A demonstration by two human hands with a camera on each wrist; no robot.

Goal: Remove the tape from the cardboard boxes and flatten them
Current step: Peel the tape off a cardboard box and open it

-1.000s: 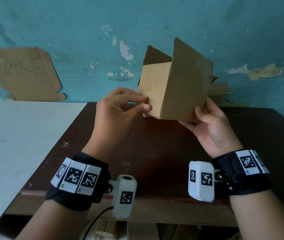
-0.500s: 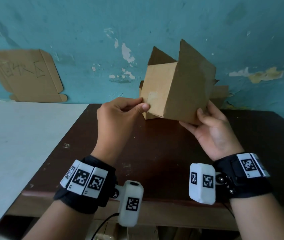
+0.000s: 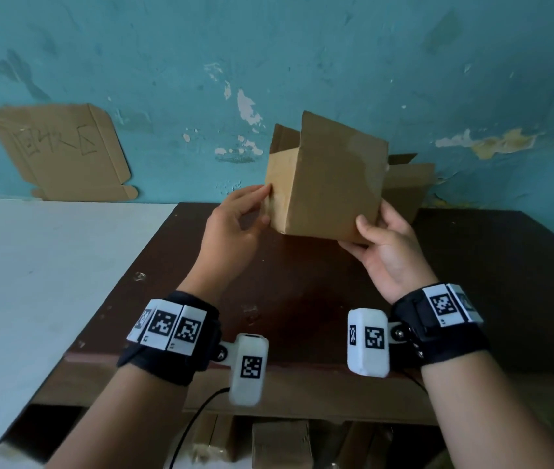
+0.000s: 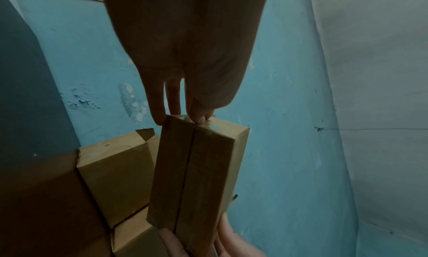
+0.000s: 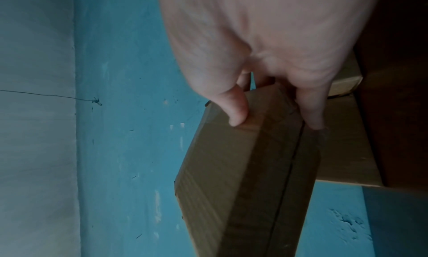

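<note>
The person holds a small cardboard box (image 3: 328,184) in the air above the dark tabletop (image 3: 302,292), near the teal wall. The right hand (image 3: 385,252) grips its lower right corner, thumb on the near face and fingers underneath. The left hand (image 3: 235,225) has its fingertips (image 4: 159,118) at the box's left edge, where the left wrist view shows a strip of clear tape (image 4: 203,125) running over the bottom seam; the thumb and fingers seem to be picking at the tape's end, though whether a loose tab is already pinched cannot be told. To do this step well, the left hand should probably lift the tape's end with a nail, then peel it low and along the seam while the right hand keeps the box steady, so the tape comes off whole rather than tearing. The box's top flaps stand open, and nothing can be seen inside it. More cardboard boxes (image 3: 407,187) sit behind it on the tabletop, one with a flap up; their contents are hidden.
</note>
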